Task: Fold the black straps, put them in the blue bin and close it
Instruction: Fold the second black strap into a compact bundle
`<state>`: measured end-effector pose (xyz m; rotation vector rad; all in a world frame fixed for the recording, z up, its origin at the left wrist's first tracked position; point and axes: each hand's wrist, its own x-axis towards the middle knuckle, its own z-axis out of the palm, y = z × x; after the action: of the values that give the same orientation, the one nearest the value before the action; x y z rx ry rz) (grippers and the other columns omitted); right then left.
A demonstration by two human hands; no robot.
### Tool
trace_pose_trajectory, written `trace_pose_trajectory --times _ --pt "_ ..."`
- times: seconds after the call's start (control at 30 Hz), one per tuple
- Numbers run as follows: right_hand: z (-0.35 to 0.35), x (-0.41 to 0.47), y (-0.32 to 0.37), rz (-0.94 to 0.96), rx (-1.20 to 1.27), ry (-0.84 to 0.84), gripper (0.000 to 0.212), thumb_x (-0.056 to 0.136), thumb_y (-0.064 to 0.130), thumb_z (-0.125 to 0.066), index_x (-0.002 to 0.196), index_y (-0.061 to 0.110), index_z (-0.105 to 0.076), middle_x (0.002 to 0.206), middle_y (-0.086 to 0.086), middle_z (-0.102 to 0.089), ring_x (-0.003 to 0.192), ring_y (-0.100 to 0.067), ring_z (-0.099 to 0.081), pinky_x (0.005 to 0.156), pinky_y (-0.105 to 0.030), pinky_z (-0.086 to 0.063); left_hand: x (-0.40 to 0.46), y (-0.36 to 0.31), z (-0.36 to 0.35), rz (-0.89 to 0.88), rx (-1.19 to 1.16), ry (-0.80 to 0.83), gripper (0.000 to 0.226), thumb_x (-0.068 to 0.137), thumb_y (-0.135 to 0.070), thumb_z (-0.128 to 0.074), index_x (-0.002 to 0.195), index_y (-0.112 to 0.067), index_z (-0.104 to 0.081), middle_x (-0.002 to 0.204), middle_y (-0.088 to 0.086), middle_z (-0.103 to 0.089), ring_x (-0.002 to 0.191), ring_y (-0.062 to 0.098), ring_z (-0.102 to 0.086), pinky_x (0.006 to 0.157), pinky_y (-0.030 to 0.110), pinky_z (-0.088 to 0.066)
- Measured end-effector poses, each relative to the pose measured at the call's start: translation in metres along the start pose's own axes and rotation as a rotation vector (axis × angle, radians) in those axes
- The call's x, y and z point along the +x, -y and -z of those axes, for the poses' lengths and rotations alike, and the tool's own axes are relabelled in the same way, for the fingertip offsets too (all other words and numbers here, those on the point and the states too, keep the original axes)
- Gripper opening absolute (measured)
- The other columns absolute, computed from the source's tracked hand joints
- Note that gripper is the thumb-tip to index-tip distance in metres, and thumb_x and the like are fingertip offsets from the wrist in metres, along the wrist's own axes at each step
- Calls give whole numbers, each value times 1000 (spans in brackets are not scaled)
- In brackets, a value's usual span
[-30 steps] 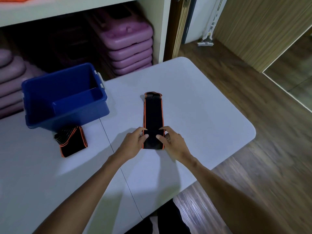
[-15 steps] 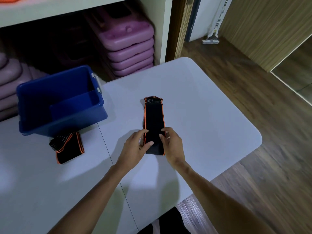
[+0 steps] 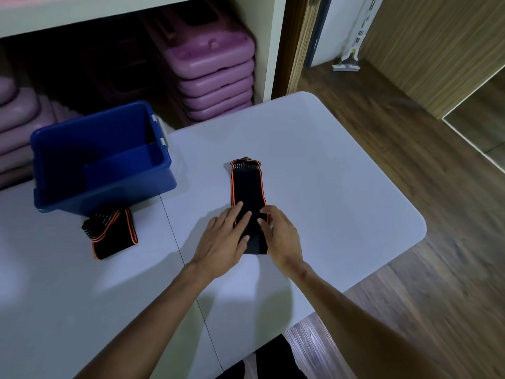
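Observation:
A long black strap (image 3: 247, 184) with orange edges lies lengthwise in the middle of the white table (image 3: 341, 187). My left hand (image 3: 224, 242) rests flat on its near end, fingers spread. My right hand (image 3: 281, 239) curls over the strap's near right edge and grips it. A second black strap (image 3: 112, 233), folded into a short bundle, lies against the front of the blue bin (image 3: 109, 195). The bin stands open at the table's back left, with a blue panel upright inside it.
Stacked purple plastic platforms (image 3: 213, 77) fill the white shelf unit behind the table. The table's rounded right edge (image 3: 418, 222) drops to a wooden floor. A white mop base (image 3: 345, 67) stands by the far wall.
My left hand has gone from pinching the strap's near end to lying flat on it. My right hand has shifted slightly forward along the right edge. The strap stays in place.

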<state>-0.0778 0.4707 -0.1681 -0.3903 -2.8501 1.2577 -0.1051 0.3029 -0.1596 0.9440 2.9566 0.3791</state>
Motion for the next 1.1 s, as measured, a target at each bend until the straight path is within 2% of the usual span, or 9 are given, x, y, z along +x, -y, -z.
trace_pose_trajectory --times 0.13,0.27,0.47,0.57,0.7,0.8,0.9,1.0,1.1 --pt "4 1 0 38 68 30 15 100 25 -50 115 24 -52 101 8 -60 82 -9 -56 71 -24 -47 -8 -6 -12 -8 39 70 50 94 -21 -47 143 -12 -39 151 13 -37 138 28 -37 102 43 -44" --pt "8 -5 -6 87 30 71 33 102 29 -47 134 21 -52 127 1 -59 110 -16 -54 94 -33 -49 -9 -9 -11 58 14 120 49 96 -27 -30 141 -12 -41 148 11 -41 136 27 -40 99 42 -46" --pt "-2 -40 -35 443 -553 72 70 97 53 -43 153 14 -28 162 -9 -20 146 -27 -26 105 -43 -39 0 -8 -5 64 28 254 51 103 -28 -28 151 -19 -16 160 5 -11 147 25 -12 110 47 -31" --pt "-8 -44 -39 476 -660 13 63 98 45 -41 150 10 -34 160 -8 -25 147 -28 -25 108 -49 -38 -1 -7 1 47 65 267 50 100 -34 -30 147 -16 -31 157 10 -24 142 31 -28 102 54 -42" --pt "-7 -31 -48 627 -792 -9 51 100 30 -43 146 8 -42 157 -8 -34 142 -27 -37 102 -47 -46 -10 1 -6 -50 111 270 74 94 -58 -28 151 -13 -15 160 10 -6 147 27 -7 113 50 -18" --pt "-3 -20 -55 678 -802 21 54 94 24 -62 144 8 -45 154 -8 -39 140 -25 -40 102 -43 -46 -8 9 -6 -68 148 309 70 93 -53 -28 149 -11 -19 158 12 -16 145 27 -17 110 51 -33" --pt "2 -18 -52 699 -767 21 53 97 31 -57 143 8 -46 153 -8 -41 139 -25 -42 102 -42 -46 -8 0 -3 -19 138 337 69 93 -51 -21 147 -8 -25 156 15 -22 143 29 -24 106 49 -40" --pt "5 -22 -50 676 -723 73 59 99 44 -46 148 11 -40 156 -8 -35 141 -26 -38 105 -45 -42 -5 -3 4 -12 18 326 71 95 -56 -7 150 -12 -14 160 8 -4 147 24 -6 116 43 -21" --pt "2 -24 -51 647 -711 62 55 100 39 -44 149 15 -38 156 -9 -35 141 -28 -39 105 -46 -42 21 -1 18 60 -49 176 68 97 -48 -4 148 -10 -28 158 10 -20 145 24 -21 113 41 -30"
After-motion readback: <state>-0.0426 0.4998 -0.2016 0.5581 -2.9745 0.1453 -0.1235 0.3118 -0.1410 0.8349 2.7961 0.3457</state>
